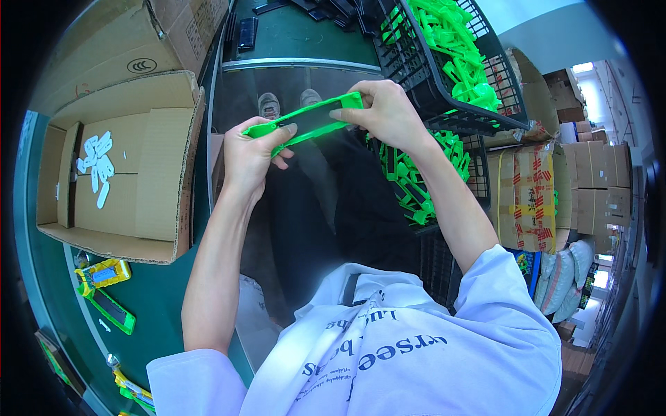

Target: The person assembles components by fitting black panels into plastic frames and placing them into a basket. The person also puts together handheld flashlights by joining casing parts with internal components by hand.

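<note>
Between my two hands, above my lap, is a long bright green plastic frame with a dark middle (310, 124), tilted up toward the right. My left hand (251, 149) grips its left end, thumb on top and fingers underneath. At the opposite end my right hand (386, 112) pinches the frame, its thumb pressed on the upper face. Fingers behind the piece are partly hidden. Close to my right hand stands a black plastic crate (438, 93) heaped with bright green plastic parts (454, 45).
On the green bench at left sits an open cardboard box (156, 177) with several white plastic pieces (99, 161). Beside it lies a yellow and green device (105, 291). Black parts (248, 33) lie on the far green surface. A second crate of green parts (423, 180) stands lower right.
</note>
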Action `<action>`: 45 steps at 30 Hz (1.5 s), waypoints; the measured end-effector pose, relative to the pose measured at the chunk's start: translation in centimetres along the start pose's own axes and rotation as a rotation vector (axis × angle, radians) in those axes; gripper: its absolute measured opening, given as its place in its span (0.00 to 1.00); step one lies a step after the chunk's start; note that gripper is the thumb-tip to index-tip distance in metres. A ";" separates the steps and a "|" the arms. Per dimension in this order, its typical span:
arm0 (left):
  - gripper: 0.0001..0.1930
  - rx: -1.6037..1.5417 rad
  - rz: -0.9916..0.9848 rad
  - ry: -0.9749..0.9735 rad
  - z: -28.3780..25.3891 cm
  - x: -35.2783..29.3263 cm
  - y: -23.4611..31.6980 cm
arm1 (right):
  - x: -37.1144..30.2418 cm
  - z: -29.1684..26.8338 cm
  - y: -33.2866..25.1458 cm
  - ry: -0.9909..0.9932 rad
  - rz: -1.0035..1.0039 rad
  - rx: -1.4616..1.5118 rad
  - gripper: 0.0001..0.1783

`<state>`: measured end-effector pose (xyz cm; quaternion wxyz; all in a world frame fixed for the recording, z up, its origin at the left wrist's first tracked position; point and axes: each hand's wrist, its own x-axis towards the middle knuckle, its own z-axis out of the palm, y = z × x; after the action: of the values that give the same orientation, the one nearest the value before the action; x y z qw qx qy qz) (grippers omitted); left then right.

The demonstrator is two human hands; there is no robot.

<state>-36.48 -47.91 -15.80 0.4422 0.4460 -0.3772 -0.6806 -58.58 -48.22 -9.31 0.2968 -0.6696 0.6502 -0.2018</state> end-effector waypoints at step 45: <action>0.17 0.190 -0.212 -0.138 1.2 -0.6 -0.4 | 1.3 -19.3 16.7 -0.038 0.239 -1.118 0.10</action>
<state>-37.58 -47.07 -15.62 0.2967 0.4751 -0.4204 -0.7137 -83.70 -51.79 -6.19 -0.0702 -0.6503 0.7238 0.2197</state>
